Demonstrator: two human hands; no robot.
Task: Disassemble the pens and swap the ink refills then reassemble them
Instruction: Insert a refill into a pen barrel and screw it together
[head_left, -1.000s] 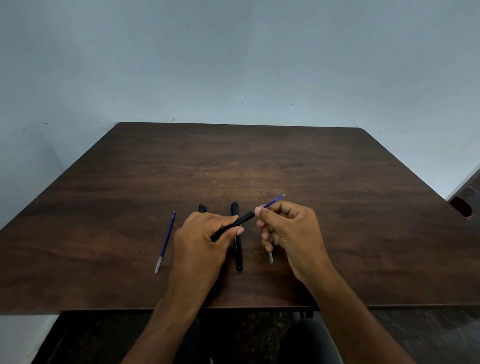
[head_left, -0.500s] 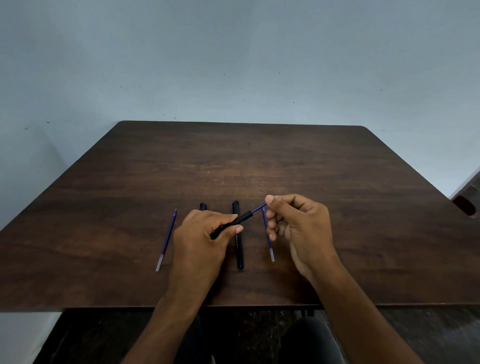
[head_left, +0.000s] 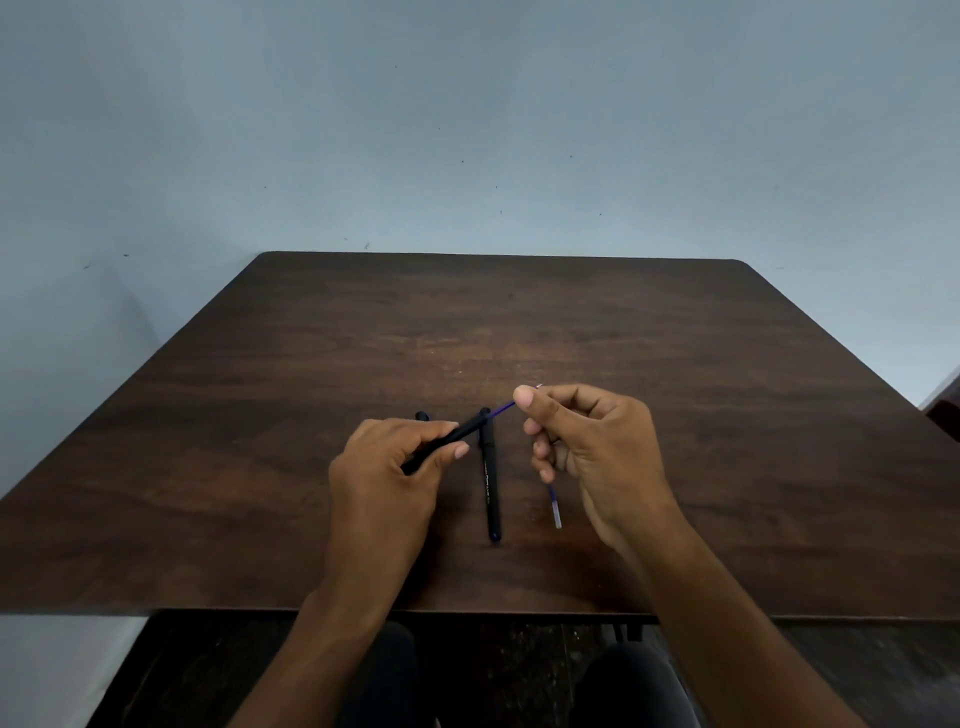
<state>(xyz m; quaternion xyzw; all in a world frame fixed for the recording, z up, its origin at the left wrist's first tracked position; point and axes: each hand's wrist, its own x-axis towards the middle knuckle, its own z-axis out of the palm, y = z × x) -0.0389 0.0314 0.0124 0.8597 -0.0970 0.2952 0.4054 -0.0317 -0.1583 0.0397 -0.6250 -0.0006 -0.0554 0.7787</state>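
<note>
My left hand (head_left: 387, 467) grips a black pen barrel (head_left: 460, 434) that points up and to the right. A thin blue refill (head_left: 503, 408) sticks out of its far end. My right hand (head_left: 597, 452) pinches this refill between thumb and forefinger, a little beyond the barrel's mouth. A second black pen (head_left: 490, 488) lies lengthwise on the table (head_left: 727, 415) between my hands. Another blue refill (head_left: 555, 506) lies partly under my right hand. The tip of a third black piece (head_left: 422, 415) pokes out behind my left hand.
The dark wooden table stands against a pale blue wall (head_left: 467, 130), with its near edge (head_left: 156, 612) just above my knees. A dark object (head_left: 943, 415) sits beyond the right edge.
My right hand's pinch has shifted along the refill, away from the barrel's mouth, so a short blue stretch now shows between them. The refill left of my left hand is no longer seen.
</note>
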